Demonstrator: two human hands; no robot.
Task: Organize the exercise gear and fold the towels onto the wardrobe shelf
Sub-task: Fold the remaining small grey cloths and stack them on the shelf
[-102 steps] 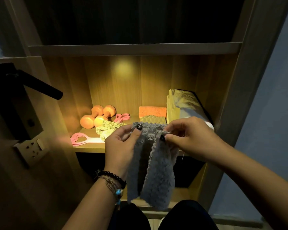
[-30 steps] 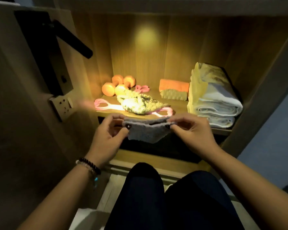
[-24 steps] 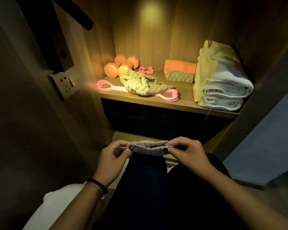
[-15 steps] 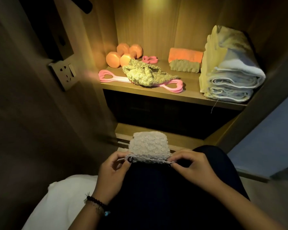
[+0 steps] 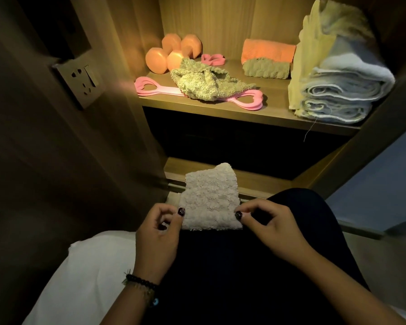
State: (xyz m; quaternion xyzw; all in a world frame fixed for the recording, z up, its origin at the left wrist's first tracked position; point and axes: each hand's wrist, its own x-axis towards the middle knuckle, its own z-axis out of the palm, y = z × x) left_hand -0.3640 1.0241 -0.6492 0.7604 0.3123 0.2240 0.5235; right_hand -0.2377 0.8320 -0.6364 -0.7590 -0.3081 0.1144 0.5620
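A small pale fluffy towel (image 5: 210, 198) lies spread over my dark-trousered lap. My left hand (image 5: 158, 228) pinches its near left edge and my right hand (image 5: 267, 224) pinches its near right edge. Above, on the lit wardrobe shelf (image 5: 244, 113), a crumpled green towel (image 5: 204, 84) lies on top of a pink resistance band (image 5: 239, 100). Two orange dumbbells (image 5: 171, 55) sit at the back left with a small pink grip ring (image 5: 212, 59) beside them. A folded orange towel (image 5: 267, 51) rests on a folded green one (image 5: 265, 70).
A tall stack of folded white and yellow towels (image 5: 333, 85) fills the shelf's right end. A wall socket (image 5: 80, 78) is mounted on the left panel. A dark compartment lies below the shelf. A white cushion (image 5: 80, 277) sits at my lower left.
I lowered the pale towel from in front of the shelf down onto my lap and laid it flat. My view dropped, and both hands kept pinching its near edge.
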